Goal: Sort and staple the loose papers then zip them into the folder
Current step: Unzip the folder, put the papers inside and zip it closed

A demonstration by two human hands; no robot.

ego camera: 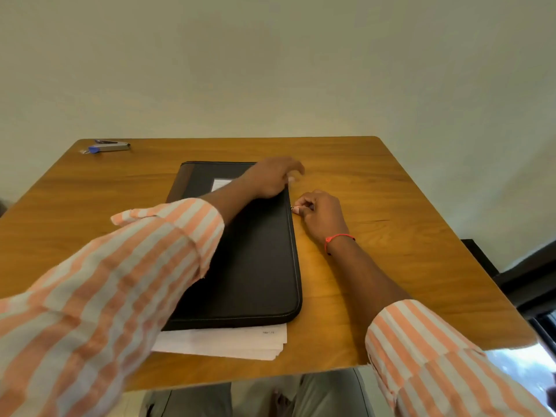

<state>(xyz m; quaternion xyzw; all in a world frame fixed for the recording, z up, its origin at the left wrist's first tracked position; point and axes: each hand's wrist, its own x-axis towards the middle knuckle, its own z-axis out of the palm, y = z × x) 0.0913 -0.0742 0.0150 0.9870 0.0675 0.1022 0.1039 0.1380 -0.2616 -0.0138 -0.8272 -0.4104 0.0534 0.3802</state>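
Observation:
A black zip folder (255, 260) lies closed in the middle of the wooden table (376, 206). A stack of white papers (228, 341) sticks out from under its near edge. My left hand (270, 177) rests on the folder's far right corner, fingers spread over the edge. My right hand (319, 213) sits beside the folder's right edge and pinches the small zip pull (292, 207) between thumb and fingers. A grey stapler (112, 145) lies at the table's far left corner.
A small blue item (94, 150) lies next to the stapler. A white label (221, 184) shows on the folder's cover. The wall stands just behind the table. Dark furniture (511, 278) is off the table's right side.

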